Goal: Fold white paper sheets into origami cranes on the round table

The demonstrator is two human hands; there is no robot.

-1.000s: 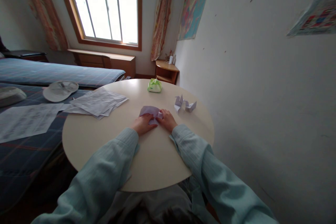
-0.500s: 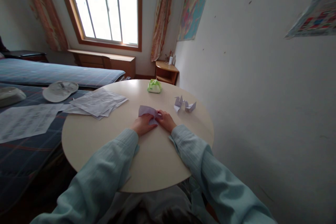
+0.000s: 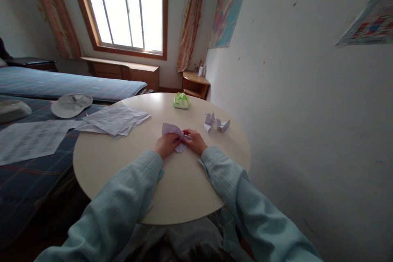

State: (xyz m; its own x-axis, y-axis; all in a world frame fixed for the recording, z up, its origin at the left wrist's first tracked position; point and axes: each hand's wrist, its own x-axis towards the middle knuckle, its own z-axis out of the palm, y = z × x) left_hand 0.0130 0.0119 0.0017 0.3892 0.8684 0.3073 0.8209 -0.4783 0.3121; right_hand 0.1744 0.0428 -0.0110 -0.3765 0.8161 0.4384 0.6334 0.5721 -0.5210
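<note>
A partly folded sheet of pale paper [image 3: 170, 128] is between my hands over the middle of the round table [image 3: 116, 163]. My left hand [image 3: 167, 145] grips it from the left, fingers closed at its centre. From the right, my right hand [image 3: 194, 141] pinches the same paper, thumb and fingertips close to those of the left. One part stands up behind the left fingers, and a pointed part shows below the fingertips. Just beyond my right hand stand folded paper figures [image 3: 209, 121], shaped like birds. My fingers hide the paper's middle folds.
At the table's left edge lies a stack of paper sheets [image 3: 118, 118], partly over the bed. A green tissue pack [image 3: 181, 101] sits at the far edge. A cap [image 3: 71, 105] rests on the plaid bed [image 3: 46, 143]. The wall [image 3: 294, 131] runs close along the right.
Both hands have drawn the paper's middle together. Its lower part now shows as a narrow folded point beneath my fingertips. My left thumb has moved in from the lower edge.
</note>
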